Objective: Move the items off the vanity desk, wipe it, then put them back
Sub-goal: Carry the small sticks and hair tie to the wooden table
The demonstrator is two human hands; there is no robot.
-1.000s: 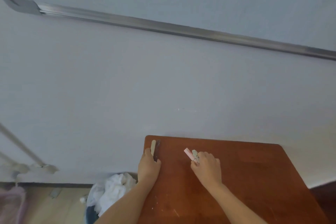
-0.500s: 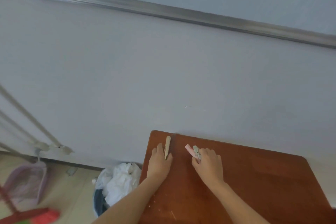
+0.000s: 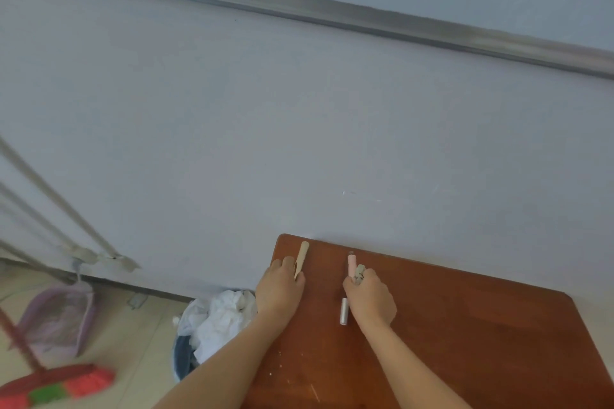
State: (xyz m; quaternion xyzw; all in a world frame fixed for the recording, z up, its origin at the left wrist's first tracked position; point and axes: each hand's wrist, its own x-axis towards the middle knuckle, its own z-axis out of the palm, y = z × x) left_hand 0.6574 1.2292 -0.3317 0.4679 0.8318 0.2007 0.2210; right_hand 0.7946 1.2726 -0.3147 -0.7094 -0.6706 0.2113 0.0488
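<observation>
Desk: we look down on a brown top (image 3: 471, 349) set against a pale wall (image 3: 299, 143), with white specks near its left edge.
Change: a silver tube (image 3: 343, 310) now lies on the desk just left of the right wrist. Half a second ago we saw none there. The pink tube (image 3: 351, 263) has swung from slanting left to pointing almost straight at the wall.
Left hand: the left hand (image 3: 279, 289) curls its fingers round the near end of a beige stick (image 3: 301, 259) at the far left corner, as before.
Right hand: the right hand (image 3: 368, 295) pinches the pink tube's near end, with a small grey-green thing (image 3: 358, 272) at its fingertips.
Hard to tell: we cannot say what the grey-green thing is. Fingers hide the near ends of stick and pink tube, and the desk's near side is cut off.
Around: a bin (image 3: 186, 359) full of white paper stands on the floor just left of the desk, partly behind the left forearm. A lilac dustpan (image 3: 56, 319) and a red broom (image 3: 56, 388) lie further left, blurred. A metal rail (image 3: 332, 13) crosses the wall above.
</observation>
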